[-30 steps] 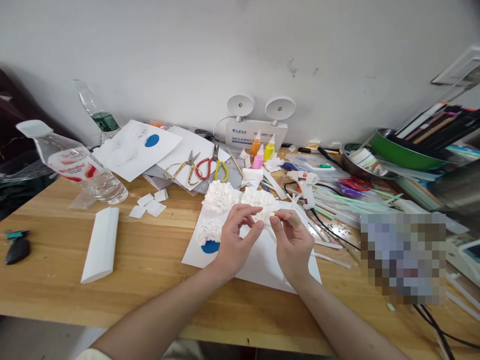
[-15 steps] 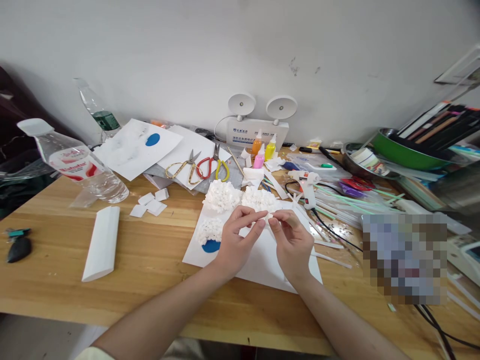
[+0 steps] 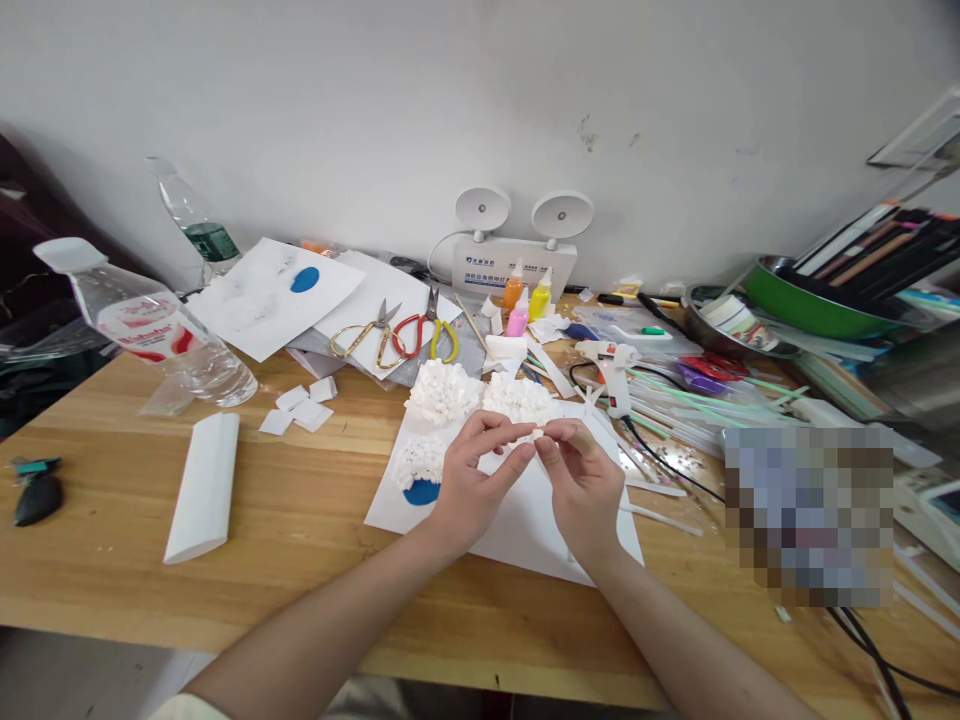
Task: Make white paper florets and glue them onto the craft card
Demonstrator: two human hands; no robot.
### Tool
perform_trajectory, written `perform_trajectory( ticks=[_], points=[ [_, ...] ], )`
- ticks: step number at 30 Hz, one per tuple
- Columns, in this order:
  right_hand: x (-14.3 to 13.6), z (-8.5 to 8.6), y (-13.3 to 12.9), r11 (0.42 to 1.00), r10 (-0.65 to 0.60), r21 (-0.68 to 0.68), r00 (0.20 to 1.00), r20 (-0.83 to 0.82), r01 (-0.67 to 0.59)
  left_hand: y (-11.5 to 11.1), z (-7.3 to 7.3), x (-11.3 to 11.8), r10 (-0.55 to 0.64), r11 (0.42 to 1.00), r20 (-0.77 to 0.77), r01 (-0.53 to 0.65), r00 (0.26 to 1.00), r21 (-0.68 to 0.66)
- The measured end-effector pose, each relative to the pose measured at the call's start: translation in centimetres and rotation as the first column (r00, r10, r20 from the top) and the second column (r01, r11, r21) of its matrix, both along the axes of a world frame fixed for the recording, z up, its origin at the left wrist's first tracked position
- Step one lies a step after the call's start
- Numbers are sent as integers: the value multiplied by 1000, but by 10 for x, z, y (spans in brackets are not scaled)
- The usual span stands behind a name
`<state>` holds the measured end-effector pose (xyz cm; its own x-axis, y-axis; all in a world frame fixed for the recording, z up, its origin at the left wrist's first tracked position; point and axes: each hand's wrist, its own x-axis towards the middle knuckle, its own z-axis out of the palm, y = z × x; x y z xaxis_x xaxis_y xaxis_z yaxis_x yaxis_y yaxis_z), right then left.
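Observation:
Between the fingertips of my left hand (image 3: 480,472) and my right hand (image 3: 583,480) is a small white piece of paper (image 3: 537,434), pinched from both sides. Both hands hover over a white sheet (image 3: 517,530) on the table. White crumpled-paper clusters (image 3: 444,393) sit on the sheet's far part, one of them (image 3: 517,398) just beyond my fingertips. A third cluster (image 3: 420,461), left of my left hand, partly covers a blue disc (image 3: 421,493). My left hand hides some of the sheet.
Left on the wooden table (image 3: 97,500) are a white block (image 3: 202,488), small white paper squares (image 3: 309,413) and a water bottle (image 3: 150,325). Gold scissors (image 3: 379,330) and red-yellow pliers (image 3: 429,325) lie behind. A hot glue gun (image 3: 616,375) with a black cord stands right of the sheet.
My fingers have shifted slightly around the small white paper piece, which shows a little differently. Both hands stay in nearly the same place, and the other things have not moved.

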<state>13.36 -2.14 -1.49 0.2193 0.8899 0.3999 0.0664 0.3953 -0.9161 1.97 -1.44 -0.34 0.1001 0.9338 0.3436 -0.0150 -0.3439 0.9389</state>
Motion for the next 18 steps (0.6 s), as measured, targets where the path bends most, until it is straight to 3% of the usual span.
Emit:
perform_trajectory(
  ticks=[7,12,18],
  points=[
    [0,2,1,1000,-10,-15,998,-60,9,1,0,-1,23,1000,11,-23,1000,0],
    [1,2,3,992,95,-68,981,-169,-108,4,2,-4,-9,999,48,11,999,-37],
    [4,1,5,968,199,-101,947,-251,-230,7,1,-6,-22,1000,53,22,998,12]
  ],
)
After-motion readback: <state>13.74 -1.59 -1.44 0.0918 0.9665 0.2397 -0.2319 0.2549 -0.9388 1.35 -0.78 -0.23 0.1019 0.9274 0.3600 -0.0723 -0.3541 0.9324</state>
